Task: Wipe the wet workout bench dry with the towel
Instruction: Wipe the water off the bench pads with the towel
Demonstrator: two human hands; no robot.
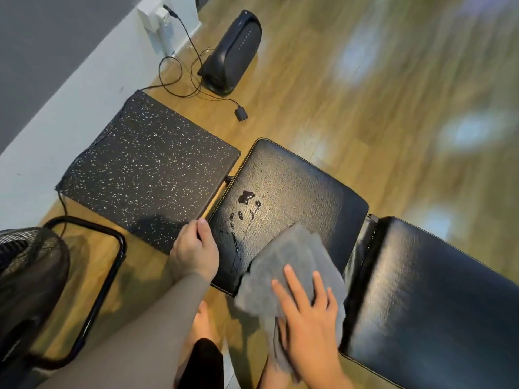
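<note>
Grip, right hand: right hand (pixel 306 318) lies flat on the grey towel (pixel 292 265), fingers straight and spread, pressing the cloth down; nothing is curled round it.
Grip, left hand: left hand (pixel 195 248) rests on the near-left edge of the seat pad (pixel 295 186), fingers bent over that edge, thumb along the rim.
Towel position: crumpled on the seat pad's near corner, partly hanging over the near edge, touching the black vinyl.
Water: a dark puddle (pixel 246 196) and smaller drops sit on the seat pad, just beyond the towel and to its left; thin streaks run from them toward the near edge.
Bench: seat pad and a longer back pad (pixel 438 301), both glossy black, apart by a narrow gap to the seat pad's right.
Left of seat pad: a black speckled rubber mat (pixel 146 169) lies flat on the wood floor (pixel 337 94), just beside the pad.
Beyond the mat: a black speaker (pixel 233 51) with loose cables, near a white wall unit.
Near-left of seat pad: a black fan (pixel 28 265) and a black tube frame (pixel 106 276).
Sleeve: beige, on the left arm.
</note>
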